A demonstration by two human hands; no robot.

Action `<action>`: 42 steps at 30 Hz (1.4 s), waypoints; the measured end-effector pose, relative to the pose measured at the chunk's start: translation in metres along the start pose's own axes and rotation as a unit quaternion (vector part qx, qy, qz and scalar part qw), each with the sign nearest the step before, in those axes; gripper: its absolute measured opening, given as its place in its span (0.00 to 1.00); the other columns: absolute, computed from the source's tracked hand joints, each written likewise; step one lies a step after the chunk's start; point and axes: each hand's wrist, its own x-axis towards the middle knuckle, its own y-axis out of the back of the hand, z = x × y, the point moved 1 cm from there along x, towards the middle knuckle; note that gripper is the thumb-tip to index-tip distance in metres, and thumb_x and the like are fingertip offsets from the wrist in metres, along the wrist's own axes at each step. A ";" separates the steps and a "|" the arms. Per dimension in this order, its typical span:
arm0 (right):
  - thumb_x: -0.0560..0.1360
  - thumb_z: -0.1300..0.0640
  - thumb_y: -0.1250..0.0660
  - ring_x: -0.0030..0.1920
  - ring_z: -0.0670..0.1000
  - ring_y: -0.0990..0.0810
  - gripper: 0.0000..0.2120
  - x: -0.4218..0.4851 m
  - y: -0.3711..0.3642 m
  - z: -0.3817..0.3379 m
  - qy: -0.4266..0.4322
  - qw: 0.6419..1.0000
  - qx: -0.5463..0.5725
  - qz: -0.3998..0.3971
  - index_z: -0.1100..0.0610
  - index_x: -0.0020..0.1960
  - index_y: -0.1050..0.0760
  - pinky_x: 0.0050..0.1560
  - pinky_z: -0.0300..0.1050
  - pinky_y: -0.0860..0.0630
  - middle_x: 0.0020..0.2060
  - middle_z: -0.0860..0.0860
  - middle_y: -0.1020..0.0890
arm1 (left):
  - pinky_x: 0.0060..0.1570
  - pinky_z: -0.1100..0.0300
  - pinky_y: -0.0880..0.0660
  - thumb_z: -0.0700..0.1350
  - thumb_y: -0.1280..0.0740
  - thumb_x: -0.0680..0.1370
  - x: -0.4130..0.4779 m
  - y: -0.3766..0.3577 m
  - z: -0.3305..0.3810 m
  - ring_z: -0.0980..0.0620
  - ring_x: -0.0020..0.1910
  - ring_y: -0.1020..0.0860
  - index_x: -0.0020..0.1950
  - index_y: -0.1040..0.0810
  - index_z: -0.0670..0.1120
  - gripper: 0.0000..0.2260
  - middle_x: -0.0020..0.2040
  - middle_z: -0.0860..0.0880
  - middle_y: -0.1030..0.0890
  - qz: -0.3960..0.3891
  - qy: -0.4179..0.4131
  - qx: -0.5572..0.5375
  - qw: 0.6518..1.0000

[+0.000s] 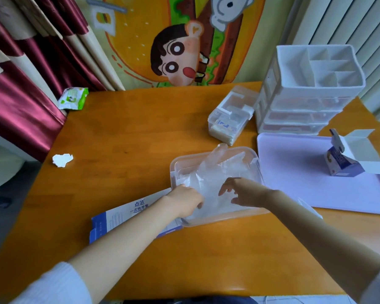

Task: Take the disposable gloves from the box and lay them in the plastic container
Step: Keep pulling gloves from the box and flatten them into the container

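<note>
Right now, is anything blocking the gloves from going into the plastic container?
Nothing visible does. The gloves already lie inside the open plastic container. The left hand grips them at the near edge, and the right hand is spread over them.

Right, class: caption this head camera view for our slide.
Left hand grips thin clear disposable gloves in the shallow transparent plastic container; right hand open over them.

The left forearm [127,233] and right forearm [316,227] reach forward, bare, from pale sleeves [53,286] that end near the elbows. The left hand [184,201] lies knuckles-up, fingers curled down, pinching thin clear plastic gloves [215,172]. The right hand [242,191] is held just beside it, palm down, fingers spread and loosely bent.
</note>
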 end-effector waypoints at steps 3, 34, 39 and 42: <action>0.75 0.67 0.36 0.54 0.46 0.24 0.17 -0.004 0.018 -0.004 0.002 0.994 0.111 0.023 0.53 0.60 0.24 0.56 0.38 0.25 0.55 0.45 0.23 | 0.50 0.58 0.29 0.32 0.43 0.78 0.004 0.010 0.004 0.47 0.57 0.26 0.65 0.27 0.47 0.19 0.62 0.46 0.24 0.072 0.024 -0.037 0.996; 0.70 0.48 0.27 0.68 0.57 0.34 0.42 0.042 -0.017 0.012 -0.130 0.974 -0.185 -0.015 0.58 0.74 0.47 0.65 0.47 0.33 0.70 0.56 0.40 | 0.62 0.44 0.30 0.49 0.30 0.73 0.071 -0.034 0.011 0.36 0.71 0.44 0.76 0.51 0.46 0.40 0.72 0.41 0.47 -0.103 0.103 0.085 0.986; 0.77 0.55 0.35 0.65 0.57 0.30 0.25 0.035 -0.010 -0.005 -0.133 0.984 -0.120 -0.004 0.59 0.71 0.38 0.63 0.50 0.30 0.68 0.56 0.35 | 0.58 0.49 0.31 0.43 0.37 0.79 0.059 -0.017 0.009 0.41 0.66 0.33 0.73 0.40 0.44 0.24 0.68 0.41 0.36 -0.053 0.076 0.062 0.994; 0.81 0.55 0.41 0.65 0.55 0.30 0.18 0.030 0.000 -0.027 -0.098 0.988 -0.082 0.091 0.57 0.69 0.34 0.59 0.48 0.30 0.67 0.53 0.31 | 0.62 0.49 0.33 0.45 0.41 0.81 0.038 0.006 0.002 0.42 0.67 0.32 0.73 0.38 0.44 0.20 0.70 0.41 0.35 0.028 0.047 0.043 0.998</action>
